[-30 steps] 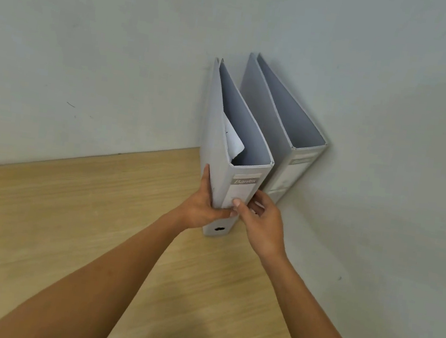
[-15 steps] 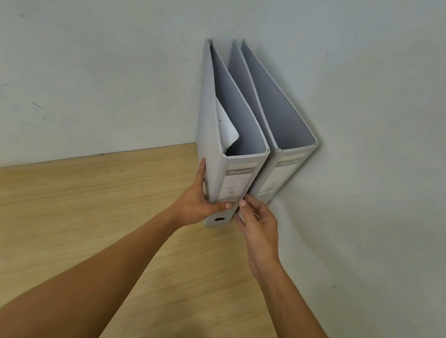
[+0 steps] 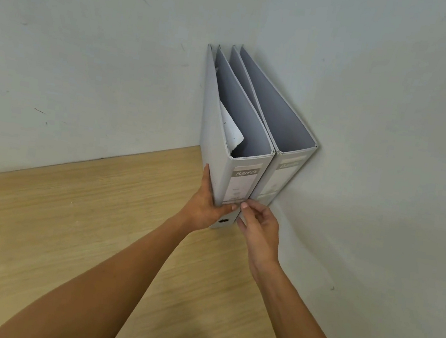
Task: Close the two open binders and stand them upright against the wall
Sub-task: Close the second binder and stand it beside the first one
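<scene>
Two grey lever-arch binders stand upright side by side in the corner of the wooden table (image 3: 66, 233). The right binder (image 3: 283, 174) rests against the right wall (image 3: 387, 162). The left binder (image 3: 240, 182) touches it and holds a curled white sheet (image 3: 231, 131). My left hand (image 3: 206, 203) grips the lower left side and spine of the left binder. My right hand (image 3: 258, 224) is at the spine's lower right edge, with its fingertips touching the spine.
Pale walls meet in a corner behind the binders. The table's front edge runs at the bottom right, near my right forearm. Bare wood stretches to the left of the binders.
The left binder has slid right until it sits flush against the right binder. Both hands moved with it, and my right hand has loosened to fingertip contact.
</scene>
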